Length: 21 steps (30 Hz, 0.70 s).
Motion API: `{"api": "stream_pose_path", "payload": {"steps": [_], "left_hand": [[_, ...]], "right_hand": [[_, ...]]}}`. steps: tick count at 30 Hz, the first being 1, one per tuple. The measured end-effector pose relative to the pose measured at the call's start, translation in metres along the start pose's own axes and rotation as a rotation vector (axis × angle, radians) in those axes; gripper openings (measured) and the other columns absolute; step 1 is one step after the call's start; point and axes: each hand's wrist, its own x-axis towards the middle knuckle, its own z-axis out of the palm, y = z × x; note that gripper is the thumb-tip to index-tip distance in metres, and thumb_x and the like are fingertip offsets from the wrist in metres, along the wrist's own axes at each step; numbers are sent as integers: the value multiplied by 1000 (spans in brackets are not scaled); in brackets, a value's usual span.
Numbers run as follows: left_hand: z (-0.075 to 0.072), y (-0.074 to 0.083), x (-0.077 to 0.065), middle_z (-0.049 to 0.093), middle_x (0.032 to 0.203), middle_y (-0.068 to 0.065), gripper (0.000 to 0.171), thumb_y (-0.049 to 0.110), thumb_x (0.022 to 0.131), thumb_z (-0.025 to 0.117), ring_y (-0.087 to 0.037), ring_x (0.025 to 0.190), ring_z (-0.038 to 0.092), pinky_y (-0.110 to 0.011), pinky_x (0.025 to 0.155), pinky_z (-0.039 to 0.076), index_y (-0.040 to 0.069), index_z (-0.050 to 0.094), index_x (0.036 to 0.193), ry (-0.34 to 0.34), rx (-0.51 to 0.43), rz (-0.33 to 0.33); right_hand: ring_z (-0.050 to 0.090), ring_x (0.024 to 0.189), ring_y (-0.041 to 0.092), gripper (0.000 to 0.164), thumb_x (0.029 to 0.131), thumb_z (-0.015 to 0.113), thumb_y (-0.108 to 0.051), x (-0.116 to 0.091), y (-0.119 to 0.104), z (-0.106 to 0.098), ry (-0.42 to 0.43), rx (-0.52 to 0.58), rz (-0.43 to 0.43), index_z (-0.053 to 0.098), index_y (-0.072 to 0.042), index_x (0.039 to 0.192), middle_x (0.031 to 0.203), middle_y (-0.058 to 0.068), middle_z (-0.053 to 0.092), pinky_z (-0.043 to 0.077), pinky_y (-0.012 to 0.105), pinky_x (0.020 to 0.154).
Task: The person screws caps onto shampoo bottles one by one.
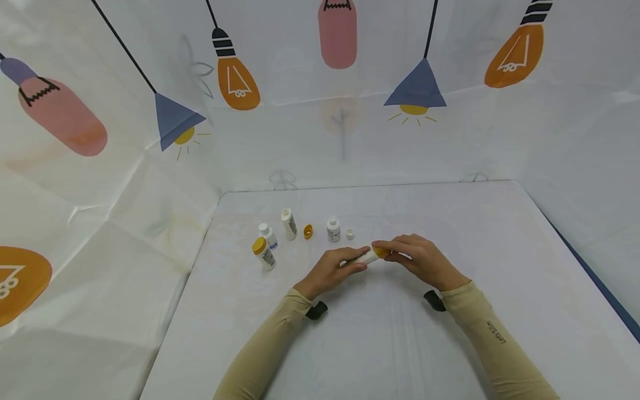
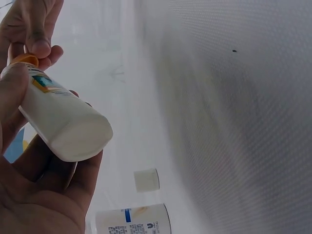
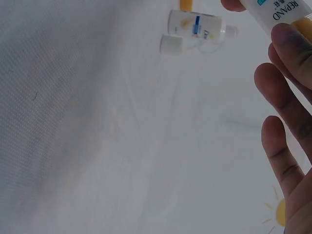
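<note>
A small white bottle (image 1: 369,257) with an orange cap is held tilted over the table by my left hand (image 1: 327,272), fingers and thumb wrapped round its body. Its flat base (image 2: 84,139) faces the left wrist camera. My right hand (image 1: 425,261) pinches the orange cap (image 2: 25,59) at the bottle's top between thumb and fingers. In the right wrist view, part of the bottle's printed label (image 3: 282,10) shows beside the thumb. The other right fingers (image 3: 275,131) extend loosely away from the cap.
Beyond my hands stand an open-necked white bottle (image 1: 333,229) and a loose white cap (image 1: 350,234). Further left are a loose orange cap (image 1: 308,231), a slim white bottle (image 1: 289,224), a white-capped bottle (image 1: 268,236) and an orange-capped bottle (image 1: 265,255). White sheets (image 1: 320,139) wall the table.
</note>
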Motion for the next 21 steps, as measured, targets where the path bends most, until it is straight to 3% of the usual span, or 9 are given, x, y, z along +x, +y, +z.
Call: {"api": "stream_pose_path", "payload": {"steps": [7, 13, 21], "left_hand": [[0, 1, 0, 70, 124, -15, 46, 16, 93, 75, -27, 107, 70, -24, 86, 55, 4, 64, 136, 53, -9, 55], [-2, 2, 0, 71, 123, -13, 45, 14, 91, 77, -30, 106, 70, -24, 87, 56, 2, 66, 133, 85, -10, 82], [-1, 1, -1, 71, 122, -6, 43, 16, 90, 78, -19, 107, 70, -24, 87, 56, 4, 69, 130, 100, 3, 82]], "right_hand": [[65, 86, 6, 48, 99, 56, -42, 2, -1, -2, -25, 8, -47, 66, -11, 134, 102, -10, 72, 52, 27, 80], [66, 88, 7, 51, 98, 56, -44, 3, -1, -3, -47, 17, -20, 65, -10, 135, 102, -10, 72, 52, 27, 80], [65, 93, 8, 53, 88, 76, -26, 2, -1, 1, -80, 146, 25, 62, -6, 135, 104, -6, 69, 56, 28, 77]]}}
